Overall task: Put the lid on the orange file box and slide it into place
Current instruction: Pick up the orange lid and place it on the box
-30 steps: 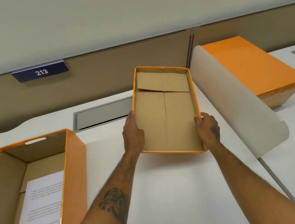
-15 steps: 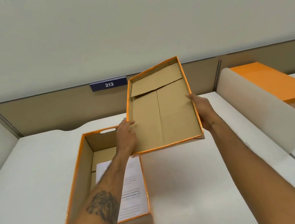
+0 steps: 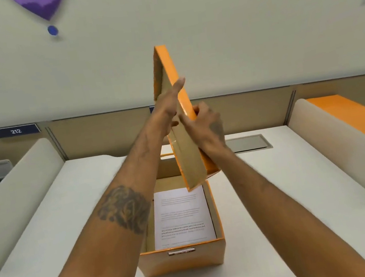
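The desk (image 3: 50,239) is cut off at both sides by curved dividers (image 3: 14,185), with bare surface around the box (image 3: 184,259). The box stands open at the near middle, a printed sheet (image 3: 182,216) lying inside; its far wall is hidden behind the lid (image 3: 182,124). The lid is held up on edge above the box, clear of its rim. It is gripped by the left hand (image 3: 167,107), fingers extended flat along it, and by the right hand (image 3: 205,125), curled round its orange edge.
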A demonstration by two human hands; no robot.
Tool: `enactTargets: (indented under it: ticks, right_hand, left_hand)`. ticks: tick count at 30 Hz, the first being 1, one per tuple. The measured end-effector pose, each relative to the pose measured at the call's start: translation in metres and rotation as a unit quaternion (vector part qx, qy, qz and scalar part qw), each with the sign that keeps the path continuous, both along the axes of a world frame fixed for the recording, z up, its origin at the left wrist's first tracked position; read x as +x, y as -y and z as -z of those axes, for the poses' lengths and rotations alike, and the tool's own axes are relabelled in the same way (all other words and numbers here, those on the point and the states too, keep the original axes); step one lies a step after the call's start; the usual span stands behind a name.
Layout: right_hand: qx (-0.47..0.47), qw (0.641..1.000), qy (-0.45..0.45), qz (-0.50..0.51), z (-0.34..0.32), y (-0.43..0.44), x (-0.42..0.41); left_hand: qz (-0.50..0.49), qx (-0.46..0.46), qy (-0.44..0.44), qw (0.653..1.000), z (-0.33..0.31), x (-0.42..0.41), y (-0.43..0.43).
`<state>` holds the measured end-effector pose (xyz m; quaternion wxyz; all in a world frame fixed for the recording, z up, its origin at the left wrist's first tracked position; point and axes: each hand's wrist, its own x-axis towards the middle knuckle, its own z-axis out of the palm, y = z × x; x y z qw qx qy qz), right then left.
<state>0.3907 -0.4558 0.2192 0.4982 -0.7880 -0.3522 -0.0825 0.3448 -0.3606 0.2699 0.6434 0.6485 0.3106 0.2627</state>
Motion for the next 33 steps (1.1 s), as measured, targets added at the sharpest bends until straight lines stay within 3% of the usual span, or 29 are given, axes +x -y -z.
enactTargets:
  ticks: [6,10,13,16,19,22,25,27,30,33]
  right_hand:
    - [0.002,0.998,0.056,-0.007,0.019,-0.005,-0.037]
    - [-0.074,0.978,0.092,-0.173,0.025,-0.006,-0.021]
    - [-0.130,0.964,0.007,-0.230,0.033,-0.003,0.014]
    - [-0.145,0.979,-0.046,-0.135,0.048,-0.003,0.054]
    - [-0.192,0.966,-0.154,-0.079,0.071,0.005,0.079]
    - [-0.142,0.919,-0.346,-0.127,0.095,0.017,0.087]
    - [-0.067,0.847,-0.485,-0.206,0.106,0.021,0.082]
    - [-0.012,0.842,-0.504,-0.194,0.115,0.020,0.079]
    - [0.051,0.846,-0.507,-0.155,0.130,0.019,0.078]
    - [0.056,0.853,-0.502,-0.135,0.143,0.021,0.075]
  left_hand:
    - [-0.108,0.066,-0.006,0.992,0.017,-0.007,-0.007]
    - [-0.163,0.086,-0.008,0.983,0.027,-0.024,-0.017]
    - [-0.151,0.078,0.011,0.985,0.036,-0.040,-0.029]
    - [-0.132,0.052,0.027,0.990,0.041,-0.056,-0.044]
    - [-0.118,0.001,0.051,0.992,0.049,-0.070,-0.061]
    - [-0.105,-0.060,0.075,0.990,0.065,-0.082,-0.078]
    - [-0.088,-0.128,0.030,0.987,0.086,-0.090,-0.087]
    - [-0.057,-0.138,-0.005,0.989,0.102,-0.093,-0.091]
    - [-0.020,-0.072,-0.029,0.997,0.129,-0.099,-0.097]
    - [-0.003,-0.019,-0.082,0.996,0.162,-0.108,-0.092]
